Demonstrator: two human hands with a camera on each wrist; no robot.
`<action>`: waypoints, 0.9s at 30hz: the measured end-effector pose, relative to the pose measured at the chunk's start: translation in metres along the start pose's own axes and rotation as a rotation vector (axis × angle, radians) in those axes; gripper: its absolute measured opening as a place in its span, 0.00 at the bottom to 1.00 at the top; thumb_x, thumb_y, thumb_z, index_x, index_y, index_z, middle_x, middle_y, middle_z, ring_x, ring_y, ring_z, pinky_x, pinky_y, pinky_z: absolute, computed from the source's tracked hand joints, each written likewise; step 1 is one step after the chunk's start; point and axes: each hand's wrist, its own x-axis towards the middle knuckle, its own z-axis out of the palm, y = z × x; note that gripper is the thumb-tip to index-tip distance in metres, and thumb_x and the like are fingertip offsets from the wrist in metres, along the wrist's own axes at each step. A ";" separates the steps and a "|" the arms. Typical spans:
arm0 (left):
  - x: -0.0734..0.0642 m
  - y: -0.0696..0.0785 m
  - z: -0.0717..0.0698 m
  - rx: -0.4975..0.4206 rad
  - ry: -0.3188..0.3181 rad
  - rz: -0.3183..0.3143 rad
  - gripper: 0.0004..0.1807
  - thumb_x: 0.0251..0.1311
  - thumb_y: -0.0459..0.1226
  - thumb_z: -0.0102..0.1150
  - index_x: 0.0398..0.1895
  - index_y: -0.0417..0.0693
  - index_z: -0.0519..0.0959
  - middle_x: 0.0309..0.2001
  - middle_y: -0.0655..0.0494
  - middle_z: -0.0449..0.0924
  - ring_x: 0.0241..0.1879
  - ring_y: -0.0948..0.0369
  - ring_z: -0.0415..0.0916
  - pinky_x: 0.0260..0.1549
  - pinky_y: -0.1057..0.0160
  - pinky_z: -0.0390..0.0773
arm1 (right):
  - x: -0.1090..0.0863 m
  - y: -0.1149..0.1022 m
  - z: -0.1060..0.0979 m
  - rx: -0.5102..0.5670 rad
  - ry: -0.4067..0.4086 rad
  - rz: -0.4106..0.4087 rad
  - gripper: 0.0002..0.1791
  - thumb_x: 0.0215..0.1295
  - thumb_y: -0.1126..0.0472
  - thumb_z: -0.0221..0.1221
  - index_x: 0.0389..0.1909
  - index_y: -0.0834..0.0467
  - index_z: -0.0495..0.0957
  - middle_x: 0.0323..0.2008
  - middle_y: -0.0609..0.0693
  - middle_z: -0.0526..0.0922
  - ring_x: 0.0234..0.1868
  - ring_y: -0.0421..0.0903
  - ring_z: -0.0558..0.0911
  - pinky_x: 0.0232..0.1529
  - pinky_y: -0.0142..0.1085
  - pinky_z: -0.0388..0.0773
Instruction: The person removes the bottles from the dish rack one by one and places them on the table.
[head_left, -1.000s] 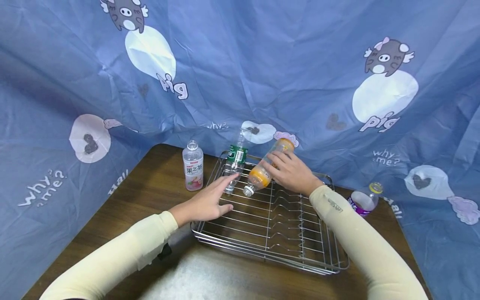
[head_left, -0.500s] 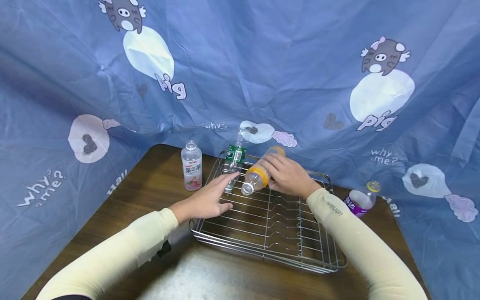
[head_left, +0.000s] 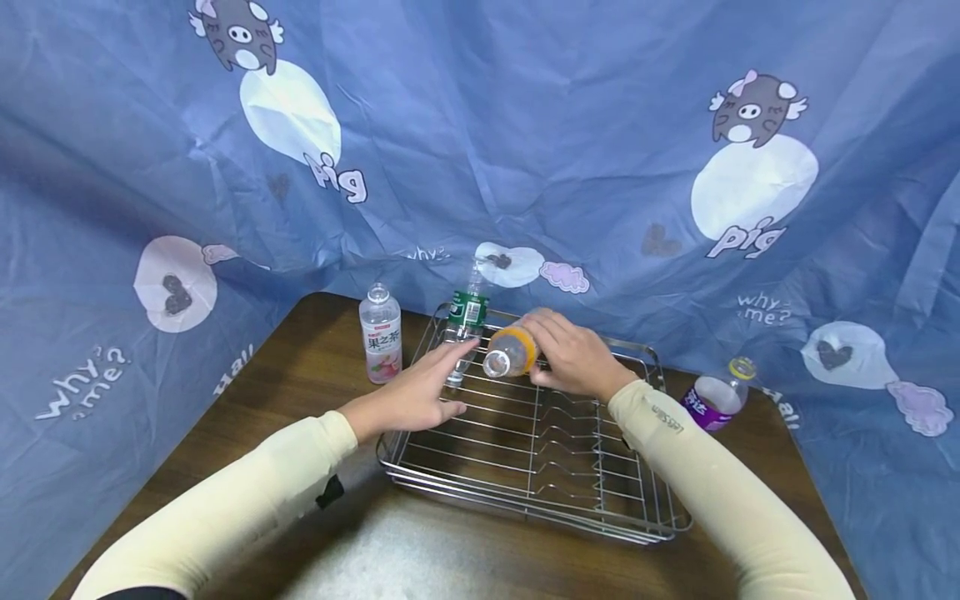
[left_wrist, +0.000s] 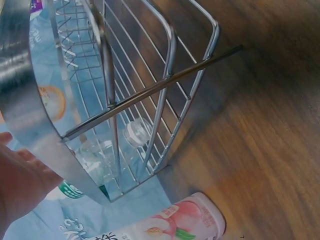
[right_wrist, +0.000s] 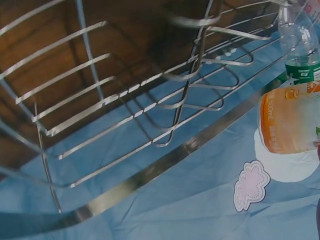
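Cream sleeves (head_left: 225,500) cover both forearms, nearest the viewer, above a wood-grain table (head_left: 420,550). Beyond the table's near strip sits a steel wire rack (right_wrist: 192,144) with a row of bent dividers along its right half.

Left hand (head_left: 408,396): fingers extended, thumb spread, nothing held. It is positioned at the rack's left side; contact with the rim cannot be confirmed. Right hand (head_left: 573,354): fingers wrapped around the orange-labelled bottle (head_left: 510,354). The hands are apart, with the bottle between them.

The orange-labelled bottle is over the rack's rear left portion, its mouth toward the person and its base toward the backdrop. Whether it touches the wires cannot be determined.

Just beside it, a green-labelled bottle (head_left: 468,310) leans in the rack, neck down, base raised toward the rear. A pink-labelled bottle (head_left: 381,337) stands upright on the table, left of the rack; a purple-labelled bottle (head_left: 716,396) is on the table to the right. A printed blue cloth (head_left: 525,125) hangs behind.

Step in hand, as judged: positioning the orange-labelled bottle in the rack. Next move calls for: tilting the neck down, seating the bottle, and confirming support before release.
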 end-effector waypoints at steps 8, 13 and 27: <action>0.003 0.006 -0.002 0.002 -0.013 0.002 0.53 0.56 0.40 0.72 0.81 0.51 0.50 0.74 0.45 0.60 0.72 0.49 0.59 0.71 0.48 0.59 | 0.001 -0.008 -0.004 0.085 0.013 0.115 0.37 0.47 0.54 0.67 0.60 0.65 0.72 0.55 0.61 0.80 0.57 0.56 0.79 0.53 0.48 0.82; 0.006 0.011 -0.002 -0.013 -0.013 -0.014 0.53 0.56 0.40 0.72 0.81 0.51 0.50 0.74 0.44 0.60 0.73 0.47 0.59 0.71 0.46 0.60 | 0.001 -0.011 -0.004 0.105 0.027 0.151 0.38 0.47 0.55 0.68 0.60 0.66 0.72 0.55 0.60 0.81 0.57 0.56 0.80 0.55 0.47 0.81; 0.016 0.016 -0.006 -0.021 -0.009 -0.018 0.53 0.58 0.42 0.72 0.81 0.52 0.48 0.74 0.41 0.59 0.73 0.44 0.58 0.70 0.42 0.60 | 0.002 -0.014 -0.008 0.204 0.108 0.331 0.38 0.49 0.57 0.69 0.63 0.65 0.71 0.50 0.61 0.82 0.51 0.56 0.82 0.49 0.49 0.82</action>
